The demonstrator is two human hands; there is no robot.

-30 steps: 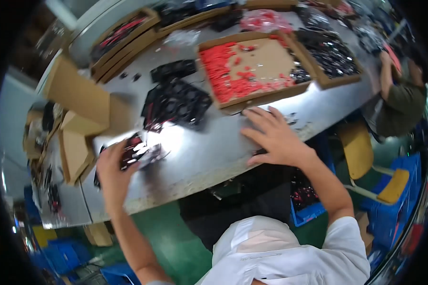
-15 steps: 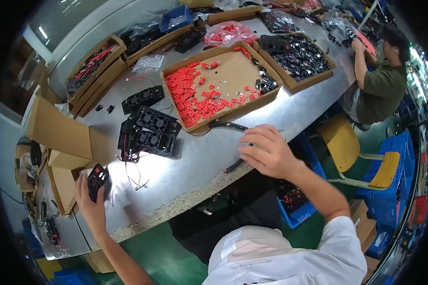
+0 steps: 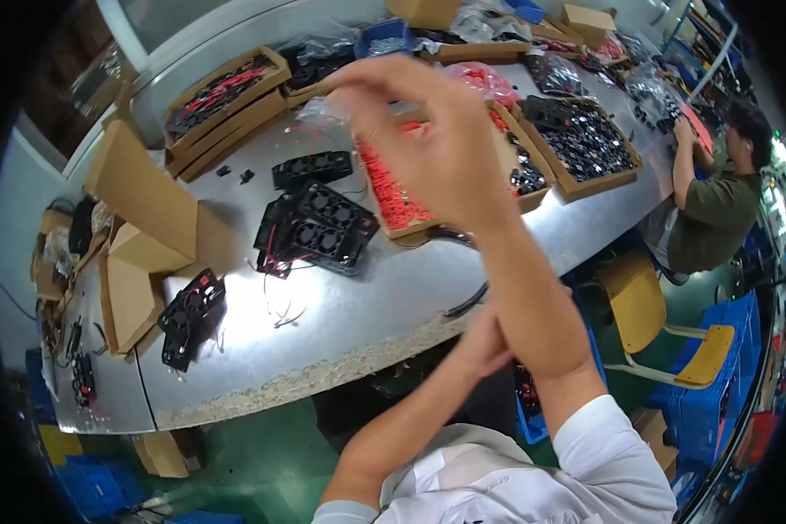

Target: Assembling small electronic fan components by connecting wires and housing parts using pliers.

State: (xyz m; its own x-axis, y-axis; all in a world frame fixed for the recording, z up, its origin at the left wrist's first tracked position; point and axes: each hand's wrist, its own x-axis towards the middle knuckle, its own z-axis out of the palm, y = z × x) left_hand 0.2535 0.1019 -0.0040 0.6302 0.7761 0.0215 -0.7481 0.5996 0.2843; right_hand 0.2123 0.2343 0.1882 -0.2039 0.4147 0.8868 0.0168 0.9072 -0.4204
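My right hand (image 3: 432, 148) is raised over the shallow cardboard tray (image 3: 541, 194) of small red and black parts. It is blurred, and I make out nothing in it. Below, my left hand (image 3: 483, 345) is beside my right forearm, its fingers partly hidden there. A black cable (image 3: 467, 301) curves along the table's near edge, partly covered by my right arm. Stacked black twin-fan units (image 3: 327, 227) with loose wires lie left of the tray. Farther left, another black fan unit (image 3: 192, 319) rests on the metal table (image 3: 341, 323), with neither hand on it.
An open cardboard box (image 3: 144, 210) stands at the left. A tray of black parts (image 3: 585, 144) is at the far right, near a seated co-worker (image 3: 716, 192). A yellow chair (image 3: 633, 293) and blue crates (image 3: 699, 349) stand to the right.
My left hand has let go of the left fan unit and moved right, close to my right arm. My right hand has risen from the black cable to above the tray.
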